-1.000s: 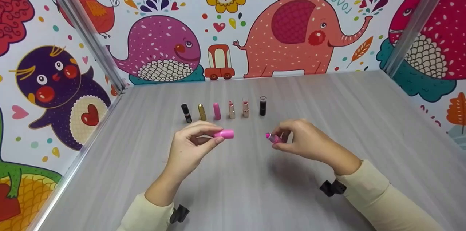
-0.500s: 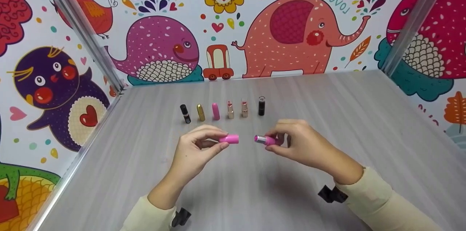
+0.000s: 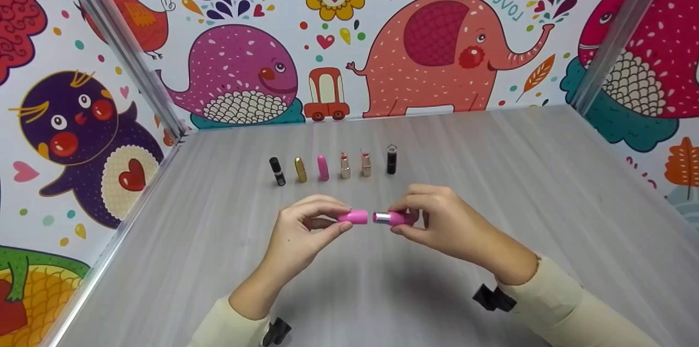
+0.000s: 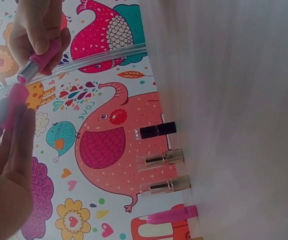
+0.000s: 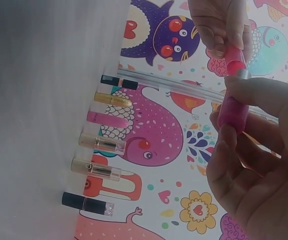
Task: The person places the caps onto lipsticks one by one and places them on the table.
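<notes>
In the head view my left hand (image 3: 303, 232) pinches a pink lipstick cap (image 3: 356, 217) between thumb and fingers. Facing it, my right hand (image 3: 445, 221) grips the pink lipstick base (image 3: 400, 219), whose silver collar points left at the cap. A small gap separates the two pieces, roughly in line above the table. From the left wrist, the cap (image 4: 17, 95) appears just below the silver-collared lipstick base (image 4: 45, 55). The right wrist view shows my fingers wrapped round the pink base (image 5: 233, 112), with the open end of the cap (image 5: 235, 60) close to its collar.
Behind the hands several lipsticks stand in a row on the grey table (image 3: 218, 216): a black one (image 3: 277, 171), a gold one (image 3: 301, 170), a pink one (image 3: 323, 168), two clear-capped ones (image 3: 344, 165), and another black one (image 3: 391, 160). Printed wall panels (image 3: 338, 35) border the table.
Both hands have come toward each other, the left moving right and the right moving left. The lipstick base has turned to line up with the cap, and the gap between them has narrowed.
</notes>
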`<state>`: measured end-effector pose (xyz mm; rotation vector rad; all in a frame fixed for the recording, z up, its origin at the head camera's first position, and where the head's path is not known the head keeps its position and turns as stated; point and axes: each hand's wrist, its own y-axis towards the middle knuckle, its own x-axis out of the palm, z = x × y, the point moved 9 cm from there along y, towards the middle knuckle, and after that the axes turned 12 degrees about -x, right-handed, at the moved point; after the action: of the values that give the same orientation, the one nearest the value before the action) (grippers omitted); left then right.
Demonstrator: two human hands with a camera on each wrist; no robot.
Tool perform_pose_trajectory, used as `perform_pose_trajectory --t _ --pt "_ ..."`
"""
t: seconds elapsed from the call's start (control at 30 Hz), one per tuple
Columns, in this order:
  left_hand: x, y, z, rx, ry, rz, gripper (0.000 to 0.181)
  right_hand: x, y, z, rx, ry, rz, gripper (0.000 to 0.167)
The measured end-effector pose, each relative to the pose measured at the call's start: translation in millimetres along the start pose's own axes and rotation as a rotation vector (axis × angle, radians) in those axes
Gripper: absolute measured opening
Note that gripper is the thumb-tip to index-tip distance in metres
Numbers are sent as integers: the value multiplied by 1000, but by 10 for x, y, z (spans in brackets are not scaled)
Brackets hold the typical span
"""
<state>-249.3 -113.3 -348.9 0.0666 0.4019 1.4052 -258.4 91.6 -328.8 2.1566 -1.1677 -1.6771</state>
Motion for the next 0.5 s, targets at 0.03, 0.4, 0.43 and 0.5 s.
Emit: perform_pose_trajectory --t 0.03,0.4,0.43,0.5 --pt "9 -1 -3 -1 -1 -3 18 5 -2 0 0 3 -1 14" --pt "86 -19 -24 6 -11 -30 17 61 -7 -8 13 21 -29 13" --pt "92 -20 -26 8 -10 -33 17 65 -6 -8 14 20 -32 13" --pt "103 -21 -28 12 -9 -38 17 76 -5 -10 14 19 -39 12"
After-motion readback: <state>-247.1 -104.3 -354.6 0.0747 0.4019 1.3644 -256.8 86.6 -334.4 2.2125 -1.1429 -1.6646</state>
